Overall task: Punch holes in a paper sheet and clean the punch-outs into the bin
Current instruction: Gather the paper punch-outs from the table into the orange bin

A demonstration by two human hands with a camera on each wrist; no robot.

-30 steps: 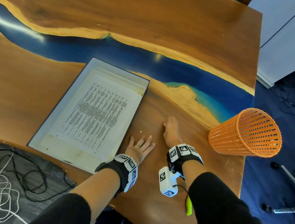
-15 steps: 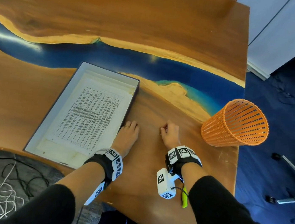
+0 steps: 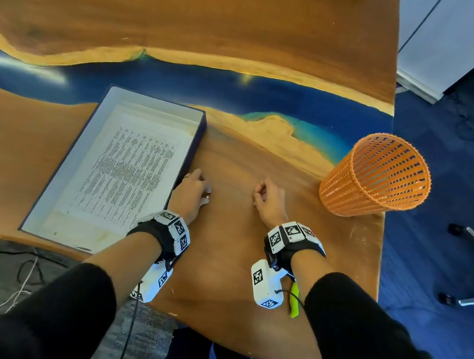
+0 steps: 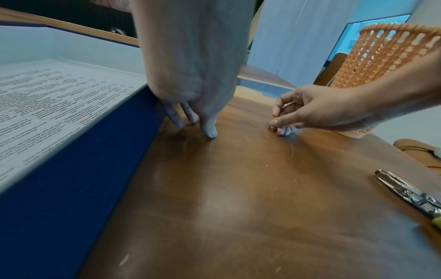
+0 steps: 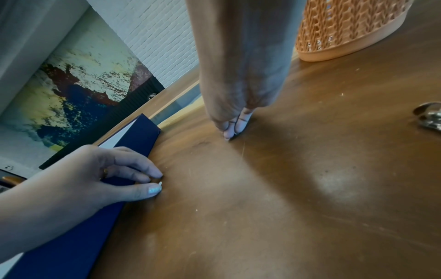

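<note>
A printed paper sheet (image 3: 130, 166) lies in a shallow white tray with dark blue walls (image 3: 156, 100). My left hand (image 3: 204, 195) rests on the wooden table against the tray's right wall. Its thumb and fingers pinch a tiny white punch-out (image 5: 160, 183). My right hand (image 3: 257, 197) is a hand's width to the right, fingers curled, thumb and forefinger tips (image 4: 274, 123) pressed together on the table. Nothing shows between them. An orange mesh bin (image 3: 376, 178) stands upright at the table's right edge. The metal hole punch (image 4: 410, 196) with a green handle (image 3: 293, 304) lies under my right wrist.
The table (image 3: 217, 281) ends just right of the bin and just behind my wrists, with blue carpet (image 3: 434, 337) below. Cables (image 3: 24, 275) lie on the floor at the lower left. Tiny pale specks dot the wood near my hands.
My left hand has turned palm down, moved to the tray wall and closed its fingertips on a punch-out. My right hand's straight fingers have curled into a pinch.
</note>
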